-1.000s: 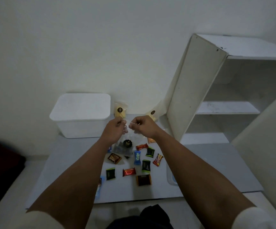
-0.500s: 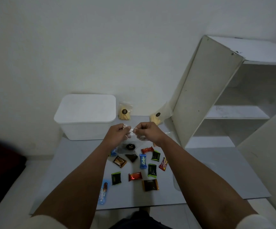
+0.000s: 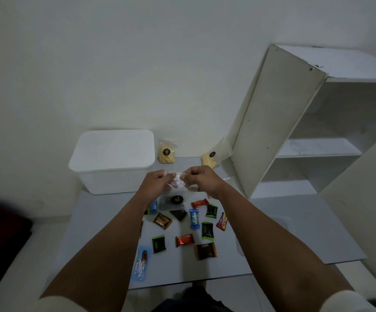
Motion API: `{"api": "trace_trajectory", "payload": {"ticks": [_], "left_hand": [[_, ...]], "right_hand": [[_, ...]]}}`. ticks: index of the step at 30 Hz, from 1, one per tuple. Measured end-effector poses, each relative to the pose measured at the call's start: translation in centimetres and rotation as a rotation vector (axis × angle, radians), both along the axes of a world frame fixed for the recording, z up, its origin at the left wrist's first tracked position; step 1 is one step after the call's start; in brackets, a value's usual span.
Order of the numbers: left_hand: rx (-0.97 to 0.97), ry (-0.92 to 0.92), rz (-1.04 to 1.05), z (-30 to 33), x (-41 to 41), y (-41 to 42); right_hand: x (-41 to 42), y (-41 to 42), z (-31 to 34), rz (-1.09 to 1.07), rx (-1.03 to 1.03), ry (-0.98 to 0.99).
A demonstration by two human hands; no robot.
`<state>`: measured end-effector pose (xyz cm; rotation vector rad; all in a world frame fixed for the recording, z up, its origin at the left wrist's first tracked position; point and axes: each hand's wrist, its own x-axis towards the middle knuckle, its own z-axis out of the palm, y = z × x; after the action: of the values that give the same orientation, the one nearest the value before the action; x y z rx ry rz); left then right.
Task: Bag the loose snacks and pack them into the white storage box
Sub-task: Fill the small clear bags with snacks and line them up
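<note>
— Since the earlier frame: what has shifted?
— Both hands sit slightly lower over the grey mat [image 3: 306, 233], and the clear plastic bag [image 3: 175, 198] between them hangs lower toward the snacks. Left hand [image 3: 157, 183]: fingers curled, pinching the bag's top edge. Right hand [image 3: 201, 180]: fingers curled, pinching the same edge beside it.

— Item: bag. Orientation?
— Long axis near vertical; mouth up at the fingertips, bottom hanging down just above the mat. One round black sticker on its face.

— Item: loose snacks [image 3: 193, 218]. Location?
— Scattered on the mat under and in front of the bag. Blue "Kalpa" wrapper lies with its long axis roughly front to back; light-blue bar [image 3: 141, 263] lies likewise at the near left.

— Item: white storage box [image 3: 113, 161]?
— Far left of mat, lid on, against the wall.

— Others?
— Two bagged yellow snacks [image 3: 166, 152] stand by the wall; white shelf unit [image 3: 317, 122] at right.
</note>
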<state>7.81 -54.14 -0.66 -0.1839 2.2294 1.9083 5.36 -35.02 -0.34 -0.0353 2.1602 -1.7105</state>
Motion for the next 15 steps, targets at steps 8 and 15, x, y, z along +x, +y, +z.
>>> {"api": "trace_trajectory", "payload": {"ticks": [8, 15], "left_hand": [[-0.063, 0.077, -0.016, 0.1, 0.6, -0.6], [-0.02, 0.033, 0.021, 0.2, 0.7, -0.9]], "right_hand": [[0.6, 0.0, -0.3, -0.068, -0.005, -0.009], [1.0, -0.6, 0.1, -0.082, 0.01, 0.027]]}}
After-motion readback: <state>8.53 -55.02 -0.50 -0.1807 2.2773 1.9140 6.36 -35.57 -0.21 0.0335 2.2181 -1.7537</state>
